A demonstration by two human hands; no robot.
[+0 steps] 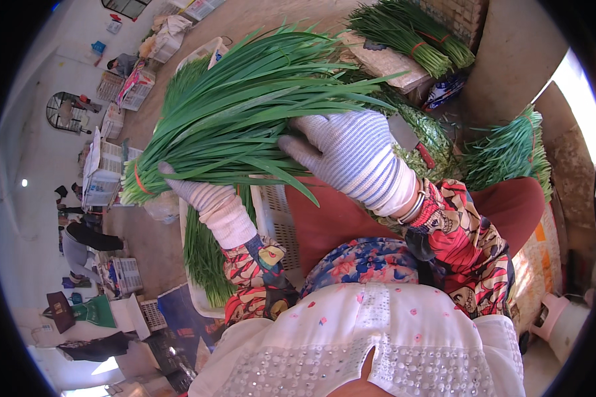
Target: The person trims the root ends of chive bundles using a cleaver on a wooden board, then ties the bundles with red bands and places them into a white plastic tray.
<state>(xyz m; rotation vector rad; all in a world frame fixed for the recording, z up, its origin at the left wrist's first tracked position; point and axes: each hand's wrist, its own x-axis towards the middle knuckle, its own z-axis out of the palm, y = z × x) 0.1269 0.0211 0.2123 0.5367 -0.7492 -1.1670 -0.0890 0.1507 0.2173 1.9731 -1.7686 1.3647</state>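
A large bunch of garlic chives [245,99] lies across the front of me, its long green leaves fanning to the right. An orange-red band [139,180] circles its pale cut stems at the left. My gloved left hand [192,192] grips the bunch close to that band, thumb on top and the other fingers hidden beneath. Against the leaves on the right is my right hand [341,142], in a grey-and-white striped glove. Its thumb and fingers are apart, touching the leaves' edge. A broad blade [402,132] with a red handle [425,156] rests just right of it.
White plastic crates [198,291] of loose chives stand beside my left knee. Banded bunches [414,40] lie on a board at the far right, with another bunch [510,149] by the wall. Trimmings [437,142] surround the blade. Other people [79,241] and crates appear at left.
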